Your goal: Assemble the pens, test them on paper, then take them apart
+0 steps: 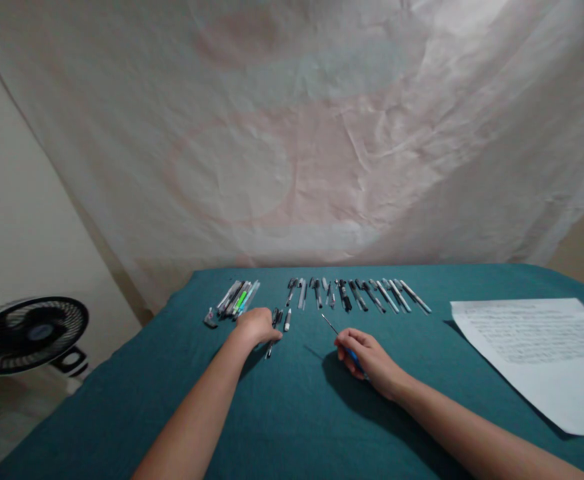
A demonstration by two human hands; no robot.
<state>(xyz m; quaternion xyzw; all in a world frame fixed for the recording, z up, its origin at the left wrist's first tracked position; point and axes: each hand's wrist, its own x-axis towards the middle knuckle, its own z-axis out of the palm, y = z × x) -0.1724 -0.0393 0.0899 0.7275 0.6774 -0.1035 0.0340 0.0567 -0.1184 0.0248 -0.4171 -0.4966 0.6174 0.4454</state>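
My left hand [258, 325] is low over the green cloth, its thumb and fingers closed at a dark pen [269, 350] whose end sticks out below the thumb. Just right of its fingers lie a short dark pen [279, 317] and a white-ended pen [287, 321]. In my right hand [365, 357], a slim pen [330, 325] is pinched, its thin end pointing up and left; some blue shows between the fingers. Farther back, a row of pens [343, 295] lies side by side. A bunch of pens with a bright green one [242, 298] is at the left.
Green cloth [282, 413] covers the table. Written paper sheets [532, 373] lie at the right. Near the left bunch sits a small dark and clear object [211, 319]. A black fan [32, 335] stands beyond the left edge, and a pale sheet [322, 167] hangs behind.
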